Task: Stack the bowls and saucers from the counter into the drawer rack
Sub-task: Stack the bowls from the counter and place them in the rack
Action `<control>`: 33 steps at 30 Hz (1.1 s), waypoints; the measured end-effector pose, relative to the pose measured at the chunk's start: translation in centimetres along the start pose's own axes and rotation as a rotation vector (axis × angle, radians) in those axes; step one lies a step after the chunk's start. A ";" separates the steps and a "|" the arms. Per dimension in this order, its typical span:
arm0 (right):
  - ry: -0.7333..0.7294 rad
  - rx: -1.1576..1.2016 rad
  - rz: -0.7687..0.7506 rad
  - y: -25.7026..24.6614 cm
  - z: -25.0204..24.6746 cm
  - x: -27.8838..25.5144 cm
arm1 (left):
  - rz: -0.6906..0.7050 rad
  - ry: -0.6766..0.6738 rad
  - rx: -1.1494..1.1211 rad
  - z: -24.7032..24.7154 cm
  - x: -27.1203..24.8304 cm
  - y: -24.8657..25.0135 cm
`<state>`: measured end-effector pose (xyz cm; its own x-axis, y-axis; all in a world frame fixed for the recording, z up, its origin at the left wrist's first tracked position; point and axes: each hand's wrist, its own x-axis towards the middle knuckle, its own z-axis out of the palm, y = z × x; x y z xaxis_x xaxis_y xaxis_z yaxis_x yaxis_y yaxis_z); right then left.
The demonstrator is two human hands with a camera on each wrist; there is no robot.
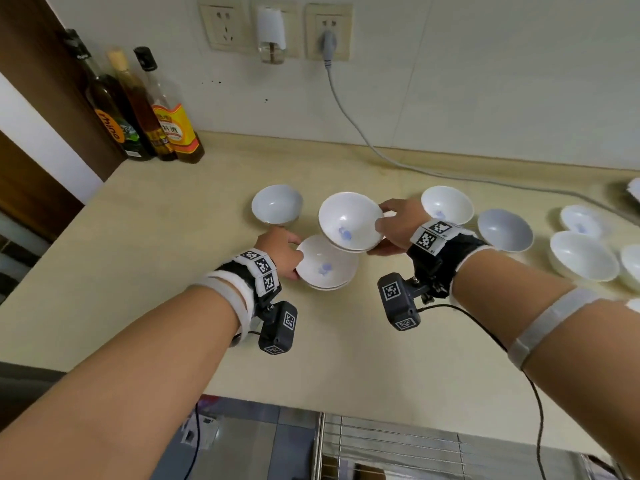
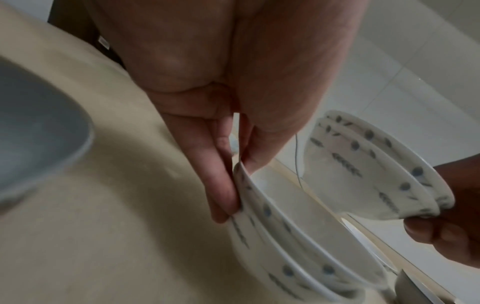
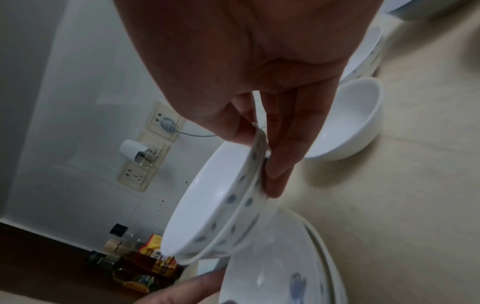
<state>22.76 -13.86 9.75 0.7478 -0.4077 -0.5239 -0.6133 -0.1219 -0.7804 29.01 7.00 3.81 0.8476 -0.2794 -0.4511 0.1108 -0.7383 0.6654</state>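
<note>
My left hand (image 1: 294, 258) grips the near-left rim of a short stack of white bowls with blue marks (image 1: 327, 263) that sits on the beige counter (image 1: 173, 237). In the left wrist view the left hand (image 2: 237, 185) pinches that stack's rim (image 2: 285, 236), thumb inside. My right hand (image 1: 379, 233) holds two nested bowls (image 1: 349, 221), tilted, just above and behind the counter stack. The right wrist view shows the right hand (image 3: 259, 156) pinching the nested pair (image 3: 221, 205) at the rim, over the lower stack (image 3: 272, 267).
Single white bowls stand at the back left (image 1: 277, 204) and behind my right wrist (image 1: 446, 204), with several more at the right (image 1: 583, 256). Bottles (image 1: 138, 109) fill the back left corner. A grey cable (image 1: 381, 154) trails along the wall. The wire drawer rack (image 1: 398, 445) lies below the counter edge.
</note>
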 end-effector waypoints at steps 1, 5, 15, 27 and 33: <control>-0.016 -0.016 0.010 0.5 0.0 -0.4 | -0.010 -0.014 -0.007 0.7 0.0 0.1; -0.043 -0.017 0.049 2.3 0.2 -0.9 | -0.015 -0.036 0.008 2.6 -0.3 0.1; -0.086 -0.060 0.095 4.2 1.7 -1.5 | -0.143 -0.066 -0.445 4.1 -0.7 -1.1; -0.054 -0.181 0.034 5.9 2.9 -1.5 | -0.237 -0.153 -0.704 4.7 -2.9 0.0; -0.219 0.002 0.187 6.9 3.6 -2.1 | -0.182 -0.059 -0.706 5.6 -3.5 -0.1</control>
<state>17.86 -10.61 4.26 0.6590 -0.2181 -0.7198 -0.7454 -0.0612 -0.6638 23.08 4.57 2.02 0.7569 -0.2368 -0.6091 0.5722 -0.2103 0.7927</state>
